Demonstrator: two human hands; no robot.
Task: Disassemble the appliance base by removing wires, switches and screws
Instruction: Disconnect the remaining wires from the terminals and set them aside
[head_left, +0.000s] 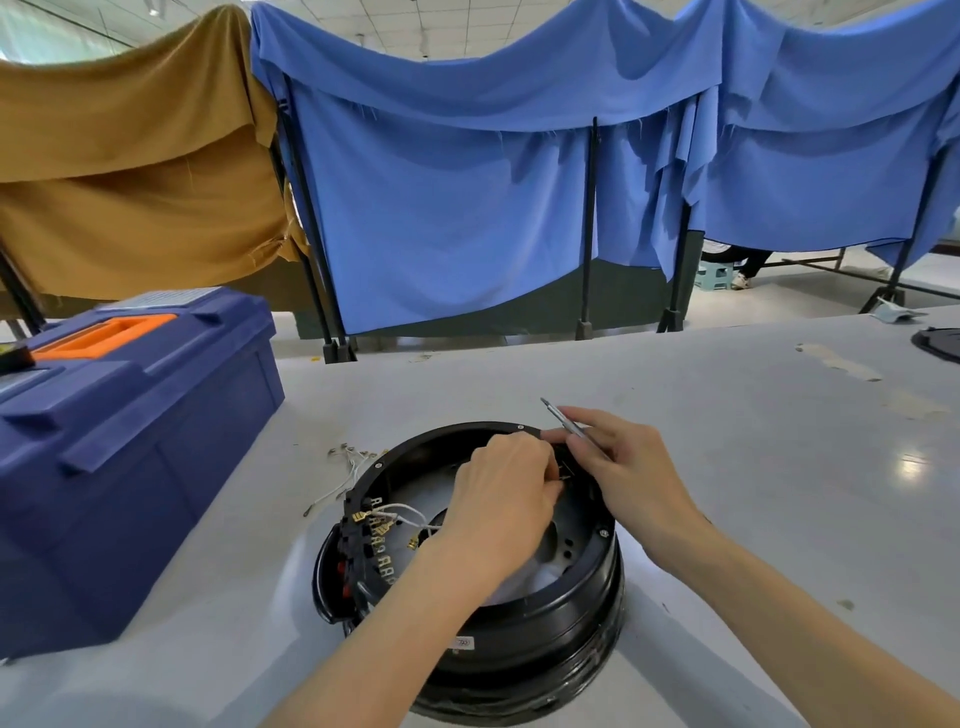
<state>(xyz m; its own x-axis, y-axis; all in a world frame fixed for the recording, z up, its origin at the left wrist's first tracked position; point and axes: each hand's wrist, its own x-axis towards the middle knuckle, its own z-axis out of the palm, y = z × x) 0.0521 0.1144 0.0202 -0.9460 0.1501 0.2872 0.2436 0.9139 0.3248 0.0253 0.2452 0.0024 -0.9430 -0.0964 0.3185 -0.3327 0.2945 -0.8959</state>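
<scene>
Task's thing: the appliance base sits open side up on the table, straight in front of you.

Left hand: your left hand reaches into the base, its fingers curled at a small dark part on the inner wall at about 1 o'clock. The hand's back hides the fingertips, so I cannot tell whether you actually pinch it.

Right hand: your right hand rests on the rim at 1 o'clock and grips a slim metal tool, whose free end points away toward 11 o'clock.

Hands together: nearly touching over that one part.

Already out: loose wires lie on the table just off the rim at 10 o'clock.

Still in: the switch block with brass terminals at 9 o'clock, and white leads running from it.

Step in hand: probably freeing the part at 1 o'clock.

Next move calls for: a steady hold with the left while you bring the tool tip down to it. After that, likely the leads and block at 9 o'clock.

Beside you: a blue toolbox at 9 o'clock on the table.
</scene>
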